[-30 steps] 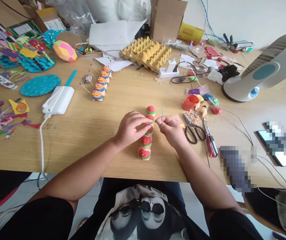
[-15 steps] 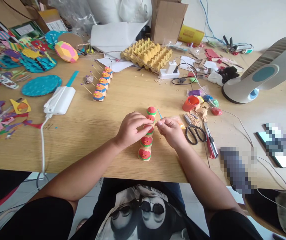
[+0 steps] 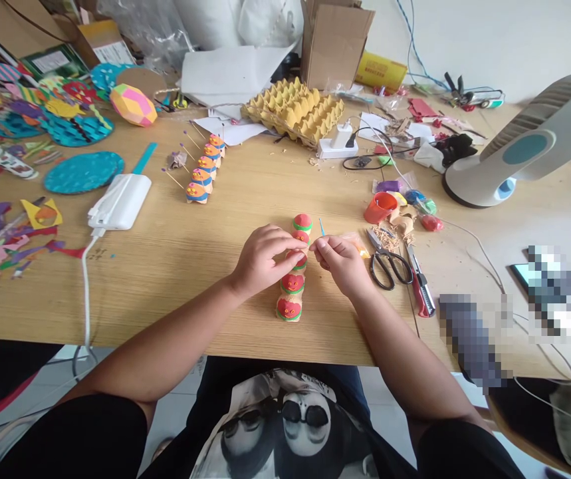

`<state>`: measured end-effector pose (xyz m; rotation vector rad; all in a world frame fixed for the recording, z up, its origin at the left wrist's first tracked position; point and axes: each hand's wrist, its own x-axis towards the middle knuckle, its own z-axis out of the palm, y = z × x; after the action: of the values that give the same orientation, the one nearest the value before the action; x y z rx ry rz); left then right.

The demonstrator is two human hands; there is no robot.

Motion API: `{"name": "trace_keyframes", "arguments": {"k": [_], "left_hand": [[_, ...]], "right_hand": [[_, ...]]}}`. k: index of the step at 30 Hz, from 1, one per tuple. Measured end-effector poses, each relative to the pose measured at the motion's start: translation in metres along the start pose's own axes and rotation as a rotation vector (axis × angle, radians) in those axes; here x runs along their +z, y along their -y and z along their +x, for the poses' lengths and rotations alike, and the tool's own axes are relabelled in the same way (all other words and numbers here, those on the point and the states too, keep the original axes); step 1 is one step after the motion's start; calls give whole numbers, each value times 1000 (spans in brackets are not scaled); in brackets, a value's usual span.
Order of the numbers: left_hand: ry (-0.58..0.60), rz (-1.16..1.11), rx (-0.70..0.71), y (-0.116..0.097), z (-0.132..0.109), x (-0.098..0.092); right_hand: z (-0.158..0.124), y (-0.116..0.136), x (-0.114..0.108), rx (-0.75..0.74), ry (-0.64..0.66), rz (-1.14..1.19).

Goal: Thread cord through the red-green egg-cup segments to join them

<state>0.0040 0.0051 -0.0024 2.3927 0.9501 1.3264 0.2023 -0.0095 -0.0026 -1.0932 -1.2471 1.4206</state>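
A strip of egg carton cups (image 3: 293,283) lies lengthwise in front of me, its domes painted red with green bands and small yellow faces on several. My left hand (image 3: 268,259) reaches over the middle of the strip from the left, fingers stretched out and thumb apart below them. Whether its fingertips touch the strip or hold some tiny piece I cannot tell. Just right of the strip, my right hand (image 3: 339,258) is closed in a pinch on a thin blue stick (image 3: 322,227), whose upper end points away from me. Both hands' fingertips nearly meet above the strip.
Black-handled scissors (image 3: 389,261), a red utility knife (image 3: 421,283) and an orange cup (image 3: 381,207) lie to the right. A blue-and-orange carton strip (image 3: 205,169) stands further back, left of a yellow egg tray (image 3: 292,110). At left is a white power bank (image 3: 119,201).
The blue stick in my right hand has tilted slightly more upright, its far end shifting a little to the right. My left hand and the red strip look almost unchanged.
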Motion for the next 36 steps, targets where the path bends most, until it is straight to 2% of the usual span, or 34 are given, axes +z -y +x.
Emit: {"name": "trace_keyframes", "arguments": {"k": [8, 16, 28, 36], "left_hand": [[-2, -10, 5, 0, 0, 0], [-1, 6, 11, 3, -3, 2], [-29, 23, -7, 4, -2, -1], [-58, 15, 27, 3, -2, -1]], "right_hand": [[0, -3, 0, -21, -26, -27], [-7, 2, 13, -37, -10, -66], [-10, 10, 9, 46, 126, -28], [-8, 7, 8, 26, 42, 6]]}}
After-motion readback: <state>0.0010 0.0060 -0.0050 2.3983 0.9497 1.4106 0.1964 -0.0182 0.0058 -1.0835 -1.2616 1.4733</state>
